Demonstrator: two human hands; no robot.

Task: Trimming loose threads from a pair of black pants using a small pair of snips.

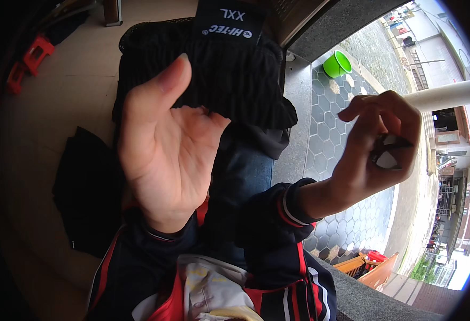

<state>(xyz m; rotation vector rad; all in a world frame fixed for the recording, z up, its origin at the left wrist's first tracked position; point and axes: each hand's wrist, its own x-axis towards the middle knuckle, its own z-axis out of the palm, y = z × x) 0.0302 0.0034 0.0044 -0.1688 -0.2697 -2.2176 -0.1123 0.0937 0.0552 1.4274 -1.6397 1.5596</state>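
A black garment point(227, 76) with a gathered elastic waistband lies across my lap. A black label point(230, 24) with white writing, upside down to me, stands up from its far edge. My left hand point(170, 152) is turned palm up at the near side of the waistband. Its thumb points up in front of the cloth, and its fingers curl under the fabric, largely hidden. Away to the right, my right hand point(383, 136) is raised off the garment. Its fingers close around a small dark tool with shiny faces point(387, 158), perhaps thread snips; finger and thumb tips meet.
Another black cloth piece point(88, 196) lies to my left on the pale floor point(78, 94). Red plastic stools point(38, 52) stand farther left. To my right are a stone sill point(295, 116), hexagonal paving point(325, 120), a green bucket point(337, 64) and a wooden chair point(353, 267).
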